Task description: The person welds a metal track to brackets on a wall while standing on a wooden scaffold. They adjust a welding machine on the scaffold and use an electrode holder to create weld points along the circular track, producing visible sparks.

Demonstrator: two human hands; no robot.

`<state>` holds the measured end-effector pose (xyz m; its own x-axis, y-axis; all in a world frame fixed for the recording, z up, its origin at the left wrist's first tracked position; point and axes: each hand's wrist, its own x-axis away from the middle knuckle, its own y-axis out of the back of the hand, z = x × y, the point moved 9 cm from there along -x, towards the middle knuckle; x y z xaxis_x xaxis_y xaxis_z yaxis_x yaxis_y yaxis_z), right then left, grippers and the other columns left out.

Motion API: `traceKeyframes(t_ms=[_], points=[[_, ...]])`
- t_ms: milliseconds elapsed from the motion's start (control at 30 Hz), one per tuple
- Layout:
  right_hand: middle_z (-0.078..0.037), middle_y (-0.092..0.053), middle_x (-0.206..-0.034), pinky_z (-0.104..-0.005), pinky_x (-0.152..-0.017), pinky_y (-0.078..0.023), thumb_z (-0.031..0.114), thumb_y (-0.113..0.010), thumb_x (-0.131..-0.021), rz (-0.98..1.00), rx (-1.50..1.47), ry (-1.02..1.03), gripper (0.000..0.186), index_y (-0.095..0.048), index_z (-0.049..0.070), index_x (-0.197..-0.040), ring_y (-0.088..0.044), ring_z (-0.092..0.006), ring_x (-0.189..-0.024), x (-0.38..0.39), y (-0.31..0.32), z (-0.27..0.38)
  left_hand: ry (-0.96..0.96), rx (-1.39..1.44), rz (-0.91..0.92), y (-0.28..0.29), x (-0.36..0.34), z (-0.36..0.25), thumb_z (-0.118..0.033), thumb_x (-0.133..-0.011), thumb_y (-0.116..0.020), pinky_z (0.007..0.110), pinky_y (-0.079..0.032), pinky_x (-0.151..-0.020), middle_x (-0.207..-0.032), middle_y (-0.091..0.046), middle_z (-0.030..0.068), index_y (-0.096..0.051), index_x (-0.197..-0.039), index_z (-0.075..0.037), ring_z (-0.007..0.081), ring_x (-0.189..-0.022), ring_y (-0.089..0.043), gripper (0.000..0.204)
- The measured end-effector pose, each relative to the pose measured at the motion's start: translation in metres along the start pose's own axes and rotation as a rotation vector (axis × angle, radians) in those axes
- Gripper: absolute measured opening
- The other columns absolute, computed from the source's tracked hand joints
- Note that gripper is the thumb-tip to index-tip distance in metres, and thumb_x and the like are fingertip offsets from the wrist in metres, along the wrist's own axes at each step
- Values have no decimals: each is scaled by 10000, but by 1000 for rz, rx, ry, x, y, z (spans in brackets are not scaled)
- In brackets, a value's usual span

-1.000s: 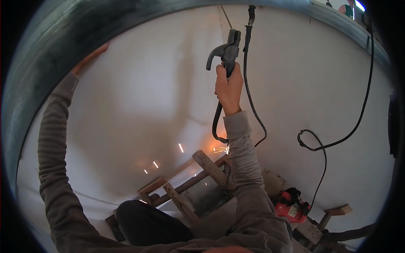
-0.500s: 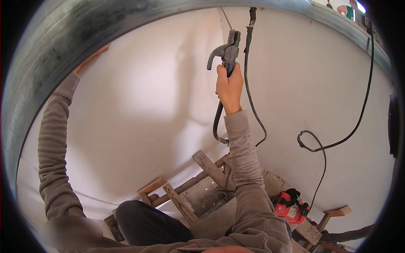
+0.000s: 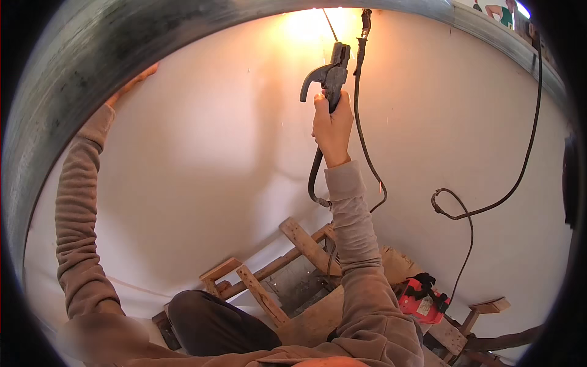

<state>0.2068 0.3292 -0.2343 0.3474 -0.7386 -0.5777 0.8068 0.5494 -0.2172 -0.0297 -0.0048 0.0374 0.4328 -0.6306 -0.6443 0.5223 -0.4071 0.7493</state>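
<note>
My right hand (image 3: 333, 129) is closed around the dark handle of a welding electrode holder (image 3: 334, 76), raised in front of a white wall. A thin welding rod (image 3: 331, 25) sticks up from its jaws toward a grey metal pipe (image 3: 202, 27) overhead. Bright orange-white light glows around the rod's upper end, and a few sparks fall. At upper left my left hand (image 3: 136, 82) is up against the pipe's edge, which hides most of its fingers. Just right of the holder, a black cable (image 3: 361, 116) hangs from a fitting (image 3: 366, 23) at the pipe.
Below are a wooden scaffold (image 3: 306, 244) of boards and poles and my bent knee (image 3: 217, 324). At lower right sits a red machine (image 3: 422, 303) with black straps. Another black cable (image 3: 516, 183) loops down to it. A person (image 3: 504, 15) stands far off at upper right.
A bright glow has appeared at the rod's upper end, with sparks falling and warm light on the wall. Both my hands have stayed nearly still.
</note>
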Motion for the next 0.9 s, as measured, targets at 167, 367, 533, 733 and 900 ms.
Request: traceKeyframes(t_ms=[167, 367, 533, 733, 900], points=[[-97, -653, -726, -346, -569, -474, 183, -609, -966, -48, -16, 11, 287, -567, -71, -1094, -583, -157, -590, -2, 15, 8, -325, 45, -289, 14, 23, -65, -423, -847, -811, 318, -459, -757, -903, -596, 33, -656, -1149, 31, 151, -831, -530, 566], [-97, -620, -667, -357, -540, -450, 166, -598, -954, -49, -25, 31, 275, -568, -81, -1071, -544, -164, -543, -1, 6, 11, 136, -67, 109, -9, -2, -1, -451, -850, -803, 314, -477, -810, -960, -634, 48, -638, -1275, 31, 161, -857, -558, 663], [-110, -618, -647, -363, -533, -454, 177, -593, -952, -37, -44, 13, 280, -577, -80, -1061, -554, -181, -525, -2, 0, 8, -294, 153, -360, 11, 21, -13, -470, -841, -804, 308, -440, -687, -846, -572, 14, -667, -1075, 33, 133, -761, -509, 572], [-125, -639, -670, -367, -543, -468, 189, -599, -948, -44, -32, 15, 297, -578, -80, -1073, -579, -193, -534, -4, 1, 6, -34, 139, 148, -16, -2, 18, -466, -847, -790, 314, -435, -700, -823, -547, 11, -659, -945, 23, 144, -761, -502, 516], [-133, -648, -679, -372, -566, -480, 184, -599, -950, -56, 20, 0, 284, -580, -71, -1072, -602, -195, -571, -7, 14, 0, 34, 97, -74, -8, 9, -28, -424, -848, -803, 314, -465, -732, -864, -600, 24, -686, -1013, 30, 155, -796, -547, 497]])
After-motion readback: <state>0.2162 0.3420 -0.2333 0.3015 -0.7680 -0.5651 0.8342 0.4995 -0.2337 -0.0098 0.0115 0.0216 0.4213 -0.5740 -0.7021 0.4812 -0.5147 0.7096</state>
